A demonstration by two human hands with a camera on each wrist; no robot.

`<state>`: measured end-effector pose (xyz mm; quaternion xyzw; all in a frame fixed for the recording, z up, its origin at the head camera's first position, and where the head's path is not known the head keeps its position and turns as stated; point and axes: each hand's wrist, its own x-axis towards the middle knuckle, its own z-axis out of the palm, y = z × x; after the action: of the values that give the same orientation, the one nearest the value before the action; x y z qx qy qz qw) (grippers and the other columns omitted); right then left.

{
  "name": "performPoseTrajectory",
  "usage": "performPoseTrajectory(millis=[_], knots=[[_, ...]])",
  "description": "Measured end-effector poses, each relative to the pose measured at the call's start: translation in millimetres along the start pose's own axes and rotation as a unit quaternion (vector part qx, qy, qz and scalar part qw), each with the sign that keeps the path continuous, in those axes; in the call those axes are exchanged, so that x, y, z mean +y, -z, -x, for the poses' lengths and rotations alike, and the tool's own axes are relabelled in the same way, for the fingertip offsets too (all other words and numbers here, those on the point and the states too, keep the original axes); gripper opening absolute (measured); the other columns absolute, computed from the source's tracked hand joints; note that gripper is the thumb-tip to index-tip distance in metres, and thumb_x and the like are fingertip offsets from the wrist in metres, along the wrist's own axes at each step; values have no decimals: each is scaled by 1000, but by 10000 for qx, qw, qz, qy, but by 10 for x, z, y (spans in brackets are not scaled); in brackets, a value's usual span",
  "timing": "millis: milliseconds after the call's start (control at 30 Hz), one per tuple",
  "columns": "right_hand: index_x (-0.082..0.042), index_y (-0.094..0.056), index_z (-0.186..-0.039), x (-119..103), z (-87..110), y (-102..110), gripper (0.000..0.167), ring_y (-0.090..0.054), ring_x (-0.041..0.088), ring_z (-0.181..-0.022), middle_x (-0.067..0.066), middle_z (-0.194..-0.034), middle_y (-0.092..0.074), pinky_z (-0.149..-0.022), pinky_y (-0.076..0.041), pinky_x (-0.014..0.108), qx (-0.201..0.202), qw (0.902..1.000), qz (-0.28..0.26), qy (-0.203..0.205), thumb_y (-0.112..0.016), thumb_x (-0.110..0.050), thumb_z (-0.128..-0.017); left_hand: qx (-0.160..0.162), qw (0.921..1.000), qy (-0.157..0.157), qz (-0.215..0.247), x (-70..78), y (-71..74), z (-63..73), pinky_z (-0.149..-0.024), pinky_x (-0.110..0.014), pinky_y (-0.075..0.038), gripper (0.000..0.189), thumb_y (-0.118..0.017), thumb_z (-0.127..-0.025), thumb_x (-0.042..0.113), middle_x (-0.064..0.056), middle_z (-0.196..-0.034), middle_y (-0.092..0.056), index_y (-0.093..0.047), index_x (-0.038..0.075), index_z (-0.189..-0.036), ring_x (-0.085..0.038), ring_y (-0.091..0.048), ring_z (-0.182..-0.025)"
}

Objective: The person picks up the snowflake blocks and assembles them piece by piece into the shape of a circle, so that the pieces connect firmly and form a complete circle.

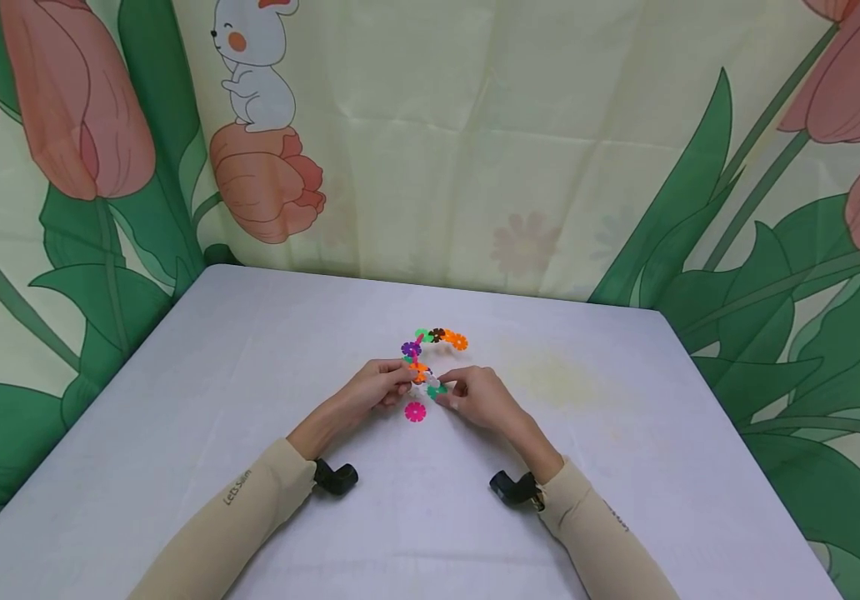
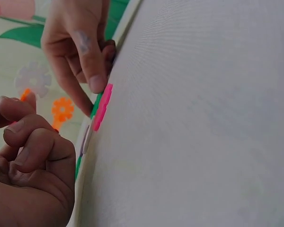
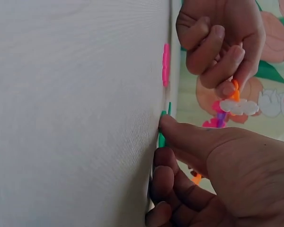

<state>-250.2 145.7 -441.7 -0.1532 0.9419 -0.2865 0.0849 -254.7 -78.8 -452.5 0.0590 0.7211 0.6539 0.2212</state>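
Observation:
My left hand (image 1: 370, 390) pinches an orange notched flower disc (image 1: 418, 374) between thumb and fingertips. That disc belongs to a curved chain of interlocking plastic discs, with a purple disc (image 1: 411, 349), a brown disc (image 1: 437, 335) and an orange end disc (image 1: 460, 342) farther back. A white disc (image 3: 239, 107) shows on the chain beside the left fingertips in the right wrist view. To the right, my right hand (image 1: 484, 396) grips a green disc (image 1: 436, 391) low at the tabletop, thumb and finger at its edges. Nearer me lies a loose pink disc (image 1: 415, 412).
A white cloth covers the table (image 1: 415, 517). Behind it hangs a curtain (image 1: 460, 167) printed with tulips and a rabbit. Black wrist cameras, one on the left wrist (image 1: 336, 477) and one on the right (image 1: 514, 488), stick out over the cloth.

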Motion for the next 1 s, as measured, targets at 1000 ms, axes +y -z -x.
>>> performPoseTrajectory(millis=[1000], knots=[[-6,-79,-93,133,115,300,19,-62,14,-68,2,-75,-71,-66,-52,26,-979,9881,-1089,-470,-69,-19,-103,-72,9999,-60,138,21,-4,41,-56,-23,-29,20,-57,-108,21,4,-74,-51,-63,3,-101,-12,-36,-62]])
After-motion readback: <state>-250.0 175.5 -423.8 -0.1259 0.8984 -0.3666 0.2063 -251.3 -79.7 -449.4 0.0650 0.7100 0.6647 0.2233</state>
